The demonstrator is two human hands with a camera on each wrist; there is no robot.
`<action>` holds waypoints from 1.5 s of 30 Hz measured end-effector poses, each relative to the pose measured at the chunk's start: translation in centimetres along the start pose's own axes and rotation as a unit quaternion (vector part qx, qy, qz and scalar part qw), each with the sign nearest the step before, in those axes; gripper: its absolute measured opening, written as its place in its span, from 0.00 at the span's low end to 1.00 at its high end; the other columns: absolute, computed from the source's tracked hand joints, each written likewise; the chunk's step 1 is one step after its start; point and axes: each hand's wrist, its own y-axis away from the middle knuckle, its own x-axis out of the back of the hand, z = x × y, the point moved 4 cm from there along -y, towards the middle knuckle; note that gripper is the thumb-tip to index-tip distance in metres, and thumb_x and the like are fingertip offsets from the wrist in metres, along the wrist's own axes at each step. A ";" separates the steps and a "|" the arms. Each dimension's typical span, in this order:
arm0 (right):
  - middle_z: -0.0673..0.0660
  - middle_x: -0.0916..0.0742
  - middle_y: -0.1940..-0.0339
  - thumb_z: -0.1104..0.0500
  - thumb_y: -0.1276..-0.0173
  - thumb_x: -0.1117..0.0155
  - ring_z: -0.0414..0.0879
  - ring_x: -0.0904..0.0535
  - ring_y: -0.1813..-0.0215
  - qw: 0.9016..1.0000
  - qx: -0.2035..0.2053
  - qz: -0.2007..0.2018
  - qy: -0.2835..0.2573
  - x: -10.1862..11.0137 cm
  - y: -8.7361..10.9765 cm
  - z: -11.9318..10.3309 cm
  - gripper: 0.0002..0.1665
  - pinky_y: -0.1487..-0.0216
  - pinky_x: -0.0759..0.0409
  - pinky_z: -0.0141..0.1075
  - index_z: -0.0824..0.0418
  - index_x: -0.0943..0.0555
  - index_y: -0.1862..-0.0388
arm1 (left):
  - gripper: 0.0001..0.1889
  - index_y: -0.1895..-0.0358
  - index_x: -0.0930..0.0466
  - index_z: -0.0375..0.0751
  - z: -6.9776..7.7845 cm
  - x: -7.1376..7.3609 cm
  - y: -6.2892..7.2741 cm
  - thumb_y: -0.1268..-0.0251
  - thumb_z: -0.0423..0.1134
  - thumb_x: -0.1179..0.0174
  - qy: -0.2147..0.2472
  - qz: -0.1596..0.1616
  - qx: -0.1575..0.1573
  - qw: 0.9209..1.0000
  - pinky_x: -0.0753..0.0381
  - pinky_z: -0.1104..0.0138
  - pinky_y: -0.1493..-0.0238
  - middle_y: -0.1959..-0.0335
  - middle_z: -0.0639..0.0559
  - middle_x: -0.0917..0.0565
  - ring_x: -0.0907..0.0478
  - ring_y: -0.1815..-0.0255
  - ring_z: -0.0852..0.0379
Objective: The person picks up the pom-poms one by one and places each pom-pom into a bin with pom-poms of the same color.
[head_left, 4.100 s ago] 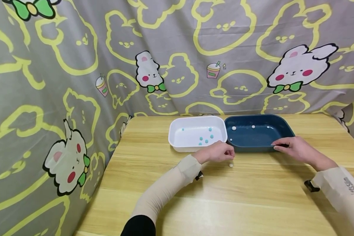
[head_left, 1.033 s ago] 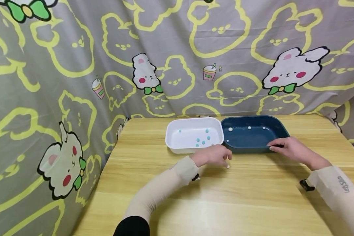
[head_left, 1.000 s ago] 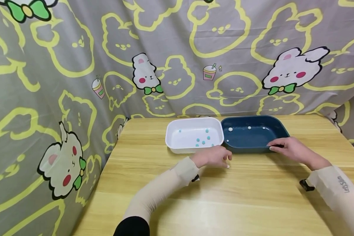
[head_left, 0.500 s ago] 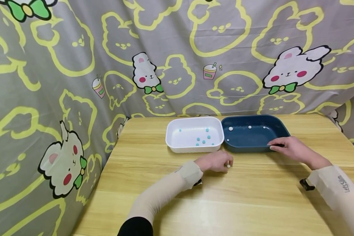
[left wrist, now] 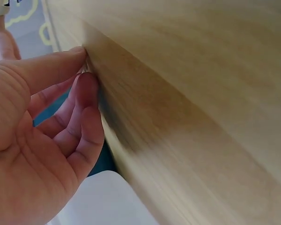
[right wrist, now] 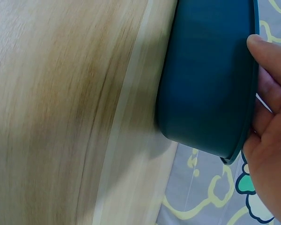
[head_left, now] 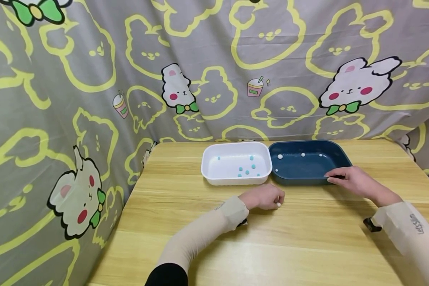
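My left hand [head_left: 266, 196] is low over the table in front of the two bins, pinching a small white ball [head_left: 279, 204] between thumb and fingertip. In the left wrist view the fingers of that left hand [left wrist: 47, 112] mostly hide the ball. My right hand [head_left: 354, 178] grips the near rim of the dark blue bin [head_left: 307, 180] close to its right corner. The right wrist view shows the thumb of this right hand [right wrist: 274, 93] on the bin's outer wall. Several white balls, one of them a white ball [head_left: 280, 156], lie inside the blue bin.
Directly left of the blue bin stands a white bin [head_left: 236, 181] holding several small teal balls, such as a teal ball [head_left: 253, 167]. Both bins sit on a wooden table [head_left: 289, 246], with a patterned curtain [head_left: 218, 51] behind and to the left.
The left hand, earlier above the white ball lying on the table, has come down and nearer to me and now pinches it. My right hand keeps its grip on the blue bin's rim.
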 end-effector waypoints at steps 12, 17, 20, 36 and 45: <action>0.59 0.13 0.61 0.64 0.37 0.35 0.32 0.25 0.68 1.000 -0.011 -0.010 -0.004 0.1 0.0 0.3 0.08 0.71 0.26 0.31 0.62 0.15 0.59 | 0.04 0.69 0.23 0.48 0.9 2.2 0.5 0.35 0.40 0.41 0.035 0.017 -0.021 0.999 0.34 0.79 0.69 0.75 0.61 0.24 0.30 0.72 0.67; 0.57 0.13 0.62 0.65 0.38 0.34 0.32 0.26 0.69 1.000 -0.001 -0.002 0.001 0.1 0.0 0.3 0.07 0.71 0.26 0.30 0.61 0.14 0.60 | 0.04 0.68 0.23 0.48 1.3 3.6 0.8 0.34 0.40 0.42 0.051 0.031 -0.033 0.998 0.34 0.79 0.69 0.75 0.61 0.24 0.30 0.74 0.68; 0.57 0.13 0.63 0.65 0.38 0.34 0.32 0.26 0.69 1.000 0.002 -0.002 0.003 0.1 0.0 0.4 0.07 0.71 0.26 0.30 0.60 0.14 0.61 | 0.04 0.68 0.22 0.49 1.4 4.1 1.0 0.34 0.41 0.42 0.063 0.036 -0.038 0.997 0.33 0.80 0.69 0.75 0.62 0.23 0.29 0.74 0.69; 0.55 0.13 0.63 0.65 0.39 0.33 0.31 0.25 0.66 1.000 0.012 0.005 0.000 0.0 0.1 0.2 0.08 0.70 0.25 0.29 0.60 0.14 0.61 | 0.04 0.66 0.22 0.50 0.8 6.9 1.4 0.33 0.42 0.42 0.132 0.092 -0.017 0.987 0.30 0.80 0.66 0.72 0.65 0.22 0.26 0.71 0.71; 0.55 0.13 0.63 0.65 0.39 0.33 0.31 0.25 0.66 1.000 0.014 0.006 -0.005 -0.1 0.0 0.2 0.07 0.70 0.25 0.28 0.60 0.14 0.61 | 0.04 0.66 0.23 0.51 0.4 9.0 1.1 0.32 0.43 0.43 0.132 0.112 0.000 0.985 0.30 0.79 0.65 0.71 0.65 0.22 0.26 0.70 0.70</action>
